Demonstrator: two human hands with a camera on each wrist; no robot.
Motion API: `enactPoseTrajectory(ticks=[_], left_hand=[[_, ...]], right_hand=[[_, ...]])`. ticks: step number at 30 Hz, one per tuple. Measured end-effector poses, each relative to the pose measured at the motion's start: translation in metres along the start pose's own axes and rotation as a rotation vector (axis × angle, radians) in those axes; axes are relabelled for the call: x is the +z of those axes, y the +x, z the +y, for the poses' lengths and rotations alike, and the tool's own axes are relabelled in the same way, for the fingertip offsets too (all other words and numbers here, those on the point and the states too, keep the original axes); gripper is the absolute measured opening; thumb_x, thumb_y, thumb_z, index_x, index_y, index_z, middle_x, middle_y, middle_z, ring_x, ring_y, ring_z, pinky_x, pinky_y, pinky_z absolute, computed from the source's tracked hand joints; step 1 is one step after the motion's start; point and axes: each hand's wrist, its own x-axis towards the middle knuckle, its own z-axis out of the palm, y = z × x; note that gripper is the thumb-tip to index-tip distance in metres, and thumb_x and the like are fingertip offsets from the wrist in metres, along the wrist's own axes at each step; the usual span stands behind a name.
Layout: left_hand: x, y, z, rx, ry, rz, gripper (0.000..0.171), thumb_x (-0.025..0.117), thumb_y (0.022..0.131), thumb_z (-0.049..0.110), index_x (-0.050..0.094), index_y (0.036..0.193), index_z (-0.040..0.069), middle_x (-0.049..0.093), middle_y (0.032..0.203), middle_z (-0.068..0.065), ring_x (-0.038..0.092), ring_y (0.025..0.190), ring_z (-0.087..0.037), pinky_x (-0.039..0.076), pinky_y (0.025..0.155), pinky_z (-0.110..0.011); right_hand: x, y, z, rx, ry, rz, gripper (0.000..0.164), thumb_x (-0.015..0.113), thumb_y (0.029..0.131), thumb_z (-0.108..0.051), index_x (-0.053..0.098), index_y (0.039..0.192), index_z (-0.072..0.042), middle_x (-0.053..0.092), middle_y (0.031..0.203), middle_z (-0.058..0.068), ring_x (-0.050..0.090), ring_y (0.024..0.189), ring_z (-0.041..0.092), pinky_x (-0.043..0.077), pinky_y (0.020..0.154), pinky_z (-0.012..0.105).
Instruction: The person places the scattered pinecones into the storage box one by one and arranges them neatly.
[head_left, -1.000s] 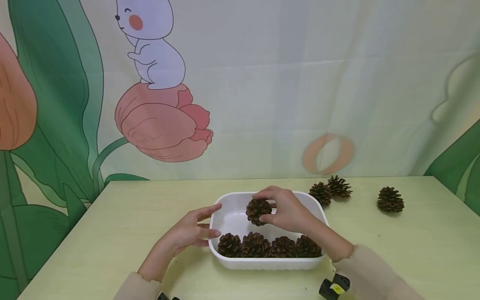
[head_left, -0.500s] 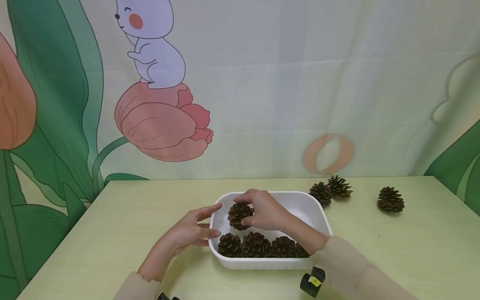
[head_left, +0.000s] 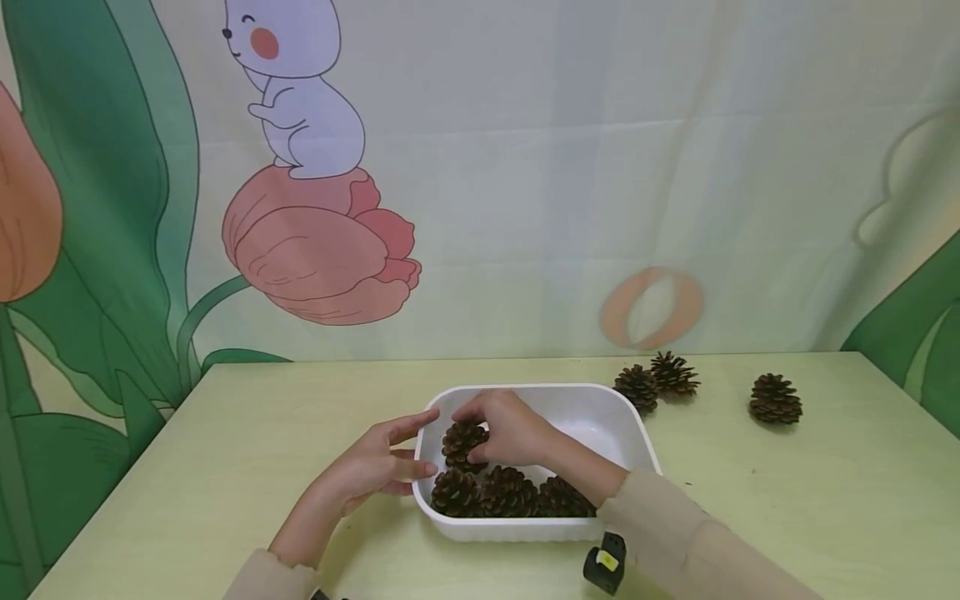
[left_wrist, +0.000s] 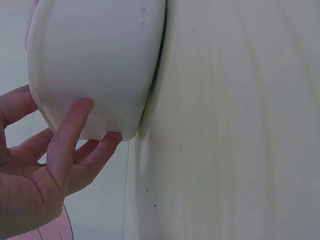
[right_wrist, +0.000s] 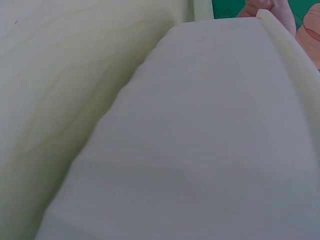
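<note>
In the head view a white plastic basin [head_left: 525, 529] stands on the table with a row of brown pine cones [head_left: 507, 493] along its near side. My right hand [head_left: 513, 429] is inside it, thumb and fingers pinching another pine cone [head_left: 459, 442] at the left end, just behind the row. My right forearm covers the basin's near right corner. My left hand [head_left: 371, 462] has its fingers spread against the basin's left end; the left wrist view shows fingertips [left_wrist: 82, 106] touching the outer wall. The basin's long side [right_wrist: 190, 135] fills the right wrist view.
Beyond the basin's right back corner, two pine cones [head_left: 637, 389] sit close together. One more pine cone [head_left: 776, 400] stands farther right on the pale wooden table [head_left: 225, 467]. A printed curtain [head_left: 510, 183] hangs behind the table's back edge.
My right hand has carried the pine cone leftward and down, to the basin's left end. My left hand keeps its place at the basin's left end.
</note>
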Motion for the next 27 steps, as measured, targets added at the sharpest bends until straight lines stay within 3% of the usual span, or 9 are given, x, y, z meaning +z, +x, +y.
enactPoseTrajectory(ticks=[14,23,27], left_hand=[[0.0008,-0.0009,0.0021,0.007,-0.018,-0.023,0.068,0.062,0.082,-0.003,0.031,0.141,0.004,0.034,0.138,-0.028,0.054,0.109,-0.034,0.053,0.077,-0.045],[0.001,-0.002,0.0032,0.001,-0.013,-0.012,0.068,0.062,0.081,-0.005,0.032,0.141,0.005,0.034,0.137,-0.028,0.051,0.111,-0.035,0.053,0.077,-0.047],[0.0008,-0.0016,0.0028,-0.003,-0.014,-0.007,0.068,0.062,0.081,-0.005,0.032,0.141,0.005,0.033,0.138,-0.028,0.05,0.113,-0.037,0.052,0.077,-0.047]], right_hand=[[0.0041,0.0009,-0.0024,0.034,0.004,-0.034,0.042,0.076,0.068,-0.002,0.063,0.107,0.005,0.066,0.1,0.012,0.059,0.092,0.025,0.051,0.076,0.031],[0.0071,0.0021,-0.0027,0.087,0.138,-0.079,0.041,0.071,0.07,0.004,0.061,0.11,0.007,0.064,0.103,0.016,0.066,0.078,0.025,0.055,0.073,0.031],[0.0079,0.0021,-0.0031,0.098,0.152,-0.082,0.041,0.07,0.071,0.005,0.061,0.111,0.007,0.064,0.105,0.017,0.066,0.08,0.026,0.054,0.075,0.034]])
